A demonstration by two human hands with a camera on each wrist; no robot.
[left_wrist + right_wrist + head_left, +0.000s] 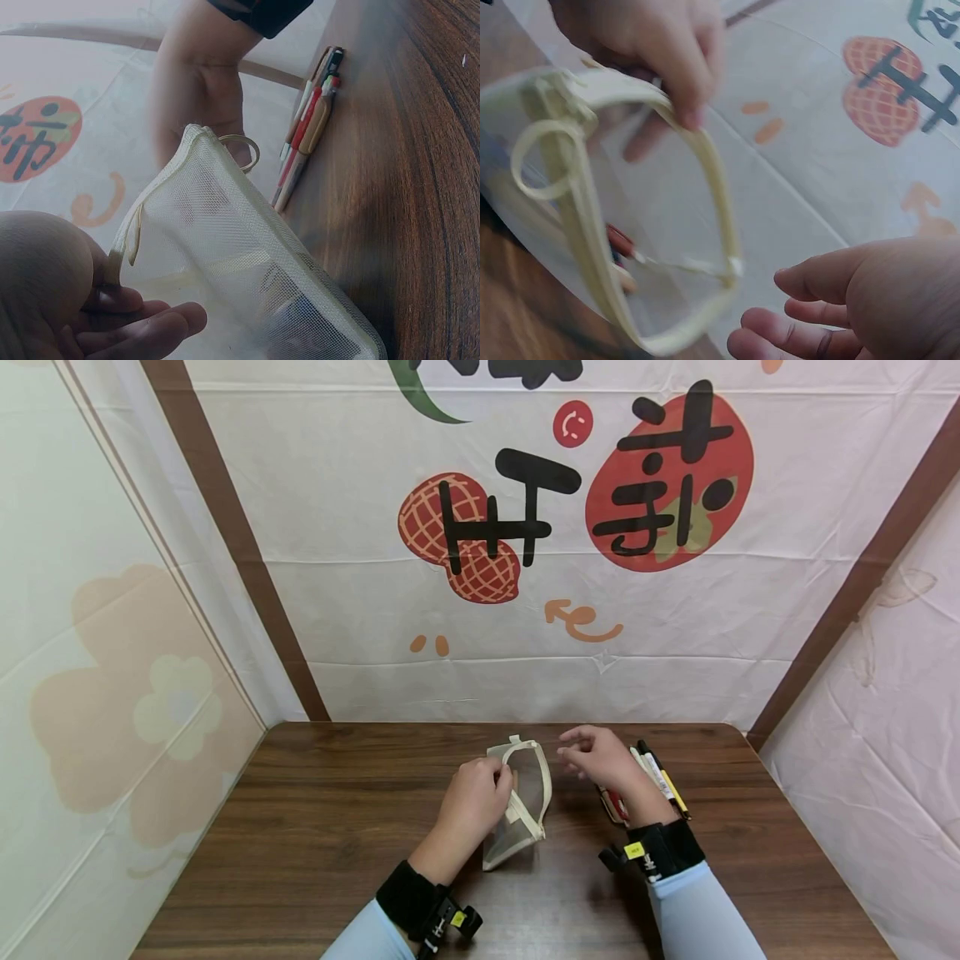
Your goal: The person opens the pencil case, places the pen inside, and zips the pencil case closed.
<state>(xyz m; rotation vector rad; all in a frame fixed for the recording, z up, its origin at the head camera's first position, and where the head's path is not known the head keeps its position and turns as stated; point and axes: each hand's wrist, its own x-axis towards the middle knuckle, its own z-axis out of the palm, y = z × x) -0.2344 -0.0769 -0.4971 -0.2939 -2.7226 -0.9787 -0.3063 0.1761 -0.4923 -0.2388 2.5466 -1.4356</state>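
A cream mesh zipper pouch [504,847] stands on the table with its mouth spread wide. My left hand [474,795] pinches the pouch's zipper edge between thumb and fingers, as the left wrist view also shows. Just right of the mouth, my right hand [609,764] is raised with loosely bent fingers and nothing in them. A small red item [620,240] shows through the mouth in the right wrist view. A cream loop [544,159] hangs at one end of the zipper.
Several pens [663,777] lie to the right, partly behind my right forearm. A red object [617,806] lies beside them. The brown wooden table [315,827] ends at a printed cloth wall [360,685] at the back.
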